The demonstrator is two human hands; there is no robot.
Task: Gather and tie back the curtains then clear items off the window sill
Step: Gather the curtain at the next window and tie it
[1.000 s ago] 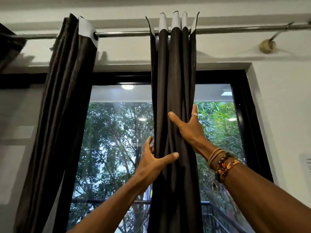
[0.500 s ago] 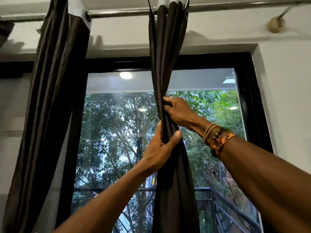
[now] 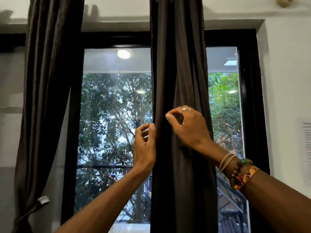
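Middle curtain point(image 3: 178, 68): dark brown, hangs straight down in front of the window point(image 3: 117, 115), bunched into narrow upright folds; its top and bottom run out of view.
Left hand point(image 3: 144, 147): raised at the curtain's left edge, fingers curled, thumb tip touching the cloth. I cannot tell whether any cloth sits between thumb and fingers.
Right hand point(image 3: 186, 126): higher up and just right of the left hand, on the front of the same curtain. Its fingers are curled in and pinch 1 fold near the curtain's middle.
Rings point(image 3: 184, 109): 2 of them on the right hand's fingers.
Bracelets point(image 3: 239, 172): several on the right wrist, beaded and woven, 1 of them orange.
Left curtain point(image 3: 48, 98): same dark cloth, hangs beside the window's left side, drawn in low down by a tie-back point(image 3: 42, 200).
Window frame point(image 3: 252, 98): black, set in a white wall.
Outside: green trees and a railing behind the glass.
Glass: reflects a round ceiling lamp point(image 3: 124, 53).
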